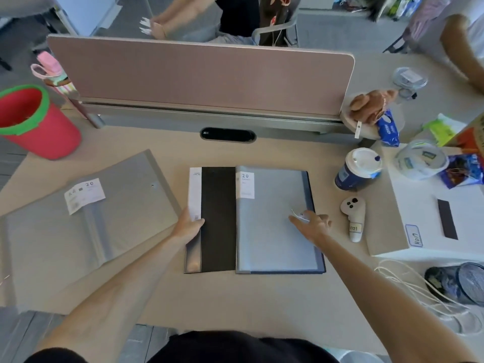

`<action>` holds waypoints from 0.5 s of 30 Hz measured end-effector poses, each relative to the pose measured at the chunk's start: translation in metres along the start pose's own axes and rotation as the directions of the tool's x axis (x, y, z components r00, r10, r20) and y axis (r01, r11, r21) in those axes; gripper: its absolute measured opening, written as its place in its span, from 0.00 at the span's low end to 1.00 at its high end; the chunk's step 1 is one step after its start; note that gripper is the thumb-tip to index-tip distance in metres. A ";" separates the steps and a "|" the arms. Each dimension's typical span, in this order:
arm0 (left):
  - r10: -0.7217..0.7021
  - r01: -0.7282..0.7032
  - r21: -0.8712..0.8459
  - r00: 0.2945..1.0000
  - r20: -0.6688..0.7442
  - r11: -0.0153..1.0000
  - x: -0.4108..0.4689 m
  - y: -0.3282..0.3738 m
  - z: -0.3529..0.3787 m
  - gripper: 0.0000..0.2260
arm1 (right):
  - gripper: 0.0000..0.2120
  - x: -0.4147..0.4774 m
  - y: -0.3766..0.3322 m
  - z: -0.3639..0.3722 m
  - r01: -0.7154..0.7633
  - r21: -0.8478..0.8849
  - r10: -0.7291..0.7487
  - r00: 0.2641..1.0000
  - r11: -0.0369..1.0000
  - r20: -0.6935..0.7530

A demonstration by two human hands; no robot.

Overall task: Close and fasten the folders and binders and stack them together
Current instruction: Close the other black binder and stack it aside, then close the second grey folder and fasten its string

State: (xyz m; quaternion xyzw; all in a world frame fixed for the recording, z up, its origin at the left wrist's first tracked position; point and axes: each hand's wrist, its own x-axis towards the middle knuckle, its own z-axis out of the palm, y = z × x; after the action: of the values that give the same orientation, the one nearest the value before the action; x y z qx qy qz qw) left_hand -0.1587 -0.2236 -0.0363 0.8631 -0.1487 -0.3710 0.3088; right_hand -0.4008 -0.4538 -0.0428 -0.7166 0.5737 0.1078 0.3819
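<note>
A black folder (217, 218) lies open in the middle of the desk, its clear sleeves (275, 226) spread flat on the right half. My left hand (187, 226) grips the left cover's outer edge, thumb on top near the white label. My right hand (311, 224) rests on the sleeves by the right edge, fingers pinching a thin white elastic cord (298, 216). A grey folder (86, 221) lies open to the left, label facing up, touched by neither hand.
A red bucket (36, 121) stands at the far left. A lidded coffee cup (358, 169), a white controller (353, 216), a white box (429, 218) and loose white cords (429, 294) crowd the right side. A pink divider (201, 79) closes off the back.
</note>
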 end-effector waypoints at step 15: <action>0.047 0.020 -0.246 0.964 0.263 0.969 -0.015 0.018 0.023 0.15 | 0.03 0.013 -0.035 0.012 0.337 0.001 -0.337 0.941 0.942 0.034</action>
State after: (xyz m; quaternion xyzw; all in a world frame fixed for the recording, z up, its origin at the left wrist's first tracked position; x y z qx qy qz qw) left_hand -0.1857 -0.2399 -0.0286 0.7593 -0.1475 -0.4972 0.3931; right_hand -0.3611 -0.4539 -0.0440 -0.8031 0.4359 0.0544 0.4024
